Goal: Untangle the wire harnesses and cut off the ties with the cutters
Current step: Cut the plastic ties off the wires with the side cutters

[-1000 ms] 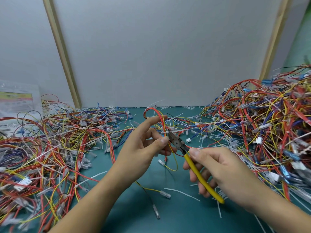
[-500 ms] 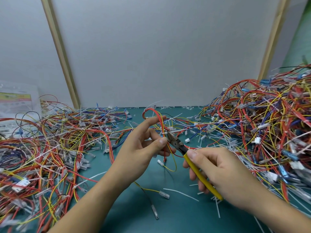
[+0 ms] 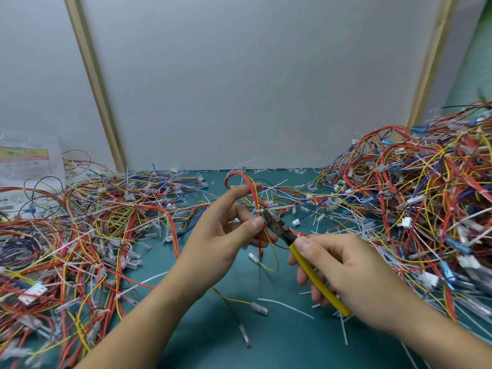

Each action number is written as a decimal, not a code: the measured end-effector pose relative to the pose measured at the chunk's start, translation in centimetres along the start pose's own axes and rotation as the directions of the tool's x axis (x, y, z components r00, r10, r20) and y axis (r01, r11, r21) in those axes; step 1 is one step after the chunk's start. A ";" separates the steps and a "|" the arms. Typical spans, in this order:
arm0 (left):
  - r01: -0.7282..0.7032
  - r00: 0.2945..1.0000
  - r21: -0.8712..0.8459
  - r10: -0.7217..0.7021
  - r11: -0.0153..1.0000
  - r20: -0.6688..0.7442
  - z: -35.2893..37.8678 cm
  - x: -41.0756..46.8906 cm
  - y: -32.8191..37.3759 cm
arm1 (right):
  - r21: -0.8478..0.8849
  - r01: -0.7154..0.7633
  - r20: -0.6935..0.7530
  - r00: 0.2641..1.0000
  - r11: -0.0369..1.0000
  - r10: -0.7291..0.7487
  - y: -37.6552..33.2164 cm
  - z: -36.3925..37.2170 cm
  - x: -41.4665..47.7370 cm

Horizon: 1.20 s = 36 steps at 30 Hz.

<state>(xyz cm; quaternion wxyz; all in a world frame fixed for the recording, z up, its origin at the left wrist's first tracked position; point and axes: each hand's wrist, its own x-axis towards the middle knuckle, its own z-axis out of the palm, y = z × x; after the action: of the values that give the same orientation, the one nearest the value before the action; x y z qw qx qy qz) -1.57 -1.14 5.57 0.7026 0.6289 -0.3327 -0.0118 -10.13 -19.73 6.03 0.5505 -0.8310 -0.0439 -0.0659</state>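
— Change since a second ago?
— Hardly any that I see; both hands keep their places above the bench (image 3: 186, 328).
— Pose?
— The left hand (image 3: 213, 243) pinches the red-and-yellow harness (image 3: 250, 187), forefinger stretched up along its loop. The right hand (image 3: 346, 270) grips the yellow-handled cutters (image 3: 279, 227), nose at the white tie (image 3: 259, 210) on that harness, between the left wire heap (image 3: 66, 235) and the right wire heap (image 3: 426, 195).

Bright, even, soft-shadowed light — sharp centre, edges bowed and blurred.
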 end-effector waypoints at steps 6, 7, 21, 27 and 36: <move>-0.001 1.000 0.004 0.001 1.000 -0.008 0.0 0.0 -0.1 | 0.028 -0.012 0.011 1.000 1.000 0.011 0.0 -0.1 0.1; 0.001 1.000 0.005 -0.001 1.000 -0.009 0.0 0.0 -0.1 | 0.032 -0.014 0.012 1.000 0.999 0.013 0.0 -0.1 0.1; 0.011 1.000 0.002 -0.011 1.000 -0.015 -0.1 0.0 -0.3 | 0.085 -0.056 0.058 0.997 0.995 0.051 0.2 -0.1 0.2; 0.005 1.000 0.019 -0.005 1.000 -0.008 -0.1 0.0 -0.4 | 0.082 -0.072 0.070 0.995 0.994 0.067 -0.2 -0.1 0.2; -0.002 0.998 0.021 0.003 1.000 -0.056 -0.3 0.1 0.1 | 0.153 -0.091 0.068 0.994 0.984 0.081 -0.5 -0.3 0.0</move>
<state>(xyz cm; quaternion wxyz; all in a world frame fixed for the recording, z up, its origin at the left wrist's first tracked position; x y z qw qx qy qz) -1.43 -0.91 5.70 0.7050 0.6360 -0.3136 0.0102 -10.26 -19.82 6.64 0.6145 -0.7882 -0.0300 -0.0128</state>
